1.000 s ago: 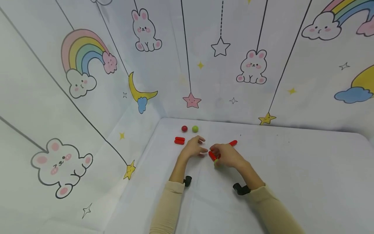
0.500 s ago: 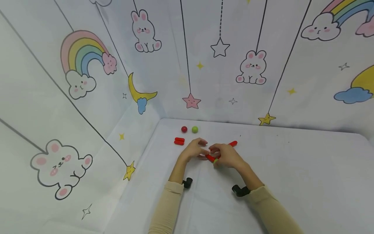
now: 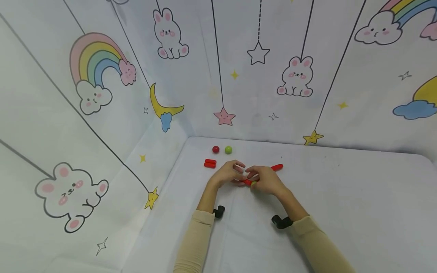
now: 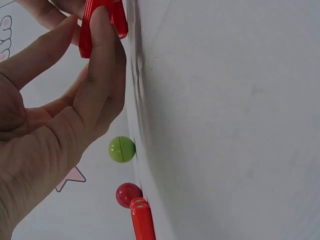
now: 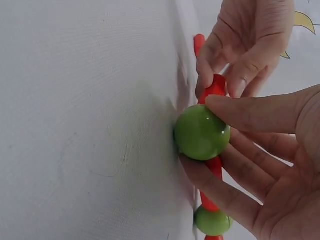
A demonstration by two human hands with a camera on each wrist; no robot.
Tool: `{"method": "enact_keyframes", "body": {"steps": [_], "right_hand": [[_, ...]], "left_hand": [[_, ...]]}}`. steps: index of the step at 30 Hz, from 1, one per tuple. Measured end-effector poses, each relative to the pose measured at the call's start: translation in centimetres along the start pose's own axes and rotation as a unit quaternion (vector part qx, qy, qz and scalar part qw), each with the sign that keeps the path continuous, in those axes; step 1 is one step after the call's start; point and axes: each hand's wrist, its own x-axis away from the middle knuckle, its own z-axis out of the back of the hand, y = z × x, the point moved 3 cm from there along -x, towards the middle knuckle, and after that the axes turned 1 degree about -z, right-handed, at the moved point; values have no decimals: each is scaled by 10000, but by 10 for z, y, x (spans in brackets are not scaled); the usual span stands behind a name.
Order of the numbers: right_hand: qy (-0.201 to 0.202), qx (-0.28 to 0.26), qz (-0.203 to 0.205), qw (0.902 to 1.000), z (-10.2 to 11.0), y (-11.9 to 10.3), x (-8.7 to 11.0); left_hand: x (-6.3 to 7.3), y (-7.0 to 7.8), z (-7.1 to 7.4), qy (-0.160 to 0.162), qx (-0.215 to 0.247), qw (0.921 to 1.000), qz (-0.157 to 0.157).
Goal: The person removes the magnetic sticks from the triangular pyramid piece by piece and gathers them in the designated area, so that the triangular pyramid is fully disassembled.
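Note:
My left hand [image 3: 227, 174] pinches the end of a red stick [image 4: 91, 32] between thumb and fingertips. At the stick's other end is a glossy green ball [image 5: 202, 132], which my right hand [image 3: 268, 180] holds between thumb and fingers. Ball and stick touch; whether they are joined is hidden. Behind my right hand another red piece [image 3: 278, 167] sticks out to the right. In the right wrist view, a red stick [image 5: 208, 192] and a second green ball [image 5: 213, 221] lie in line beyond my fingers.
A dark red ball [image 3: 216, 149] and a green ball [image 3: 228, 149] sit at the back left of the white table [image 3: 341, 212]. Two red sticks [image 3: 209, 163] lie side by side before them. Printed cloth walls [image 3: 191, 94] close off the back and left.
My left fingers have closed in on the red stick and now pinch its end. Stick and green ball have turned flatter and moved slightly away from me. The red piece behind has shifted slightly right.

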Motion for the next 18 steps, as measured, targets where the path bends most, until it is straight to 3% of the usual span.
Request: {"method": "enact_keyframes", "body": {"steps": [6, 18], "right_hand": [[-40, -17, -88, 10000, 0, -2, 0], [-209, -56, -25, 9998, -1, -3, 0]], "left_hand": [[2, 0, 1, 17, 41, 10000, 26], [7, 3, 14, 228, -561, 9981, 101]]}}
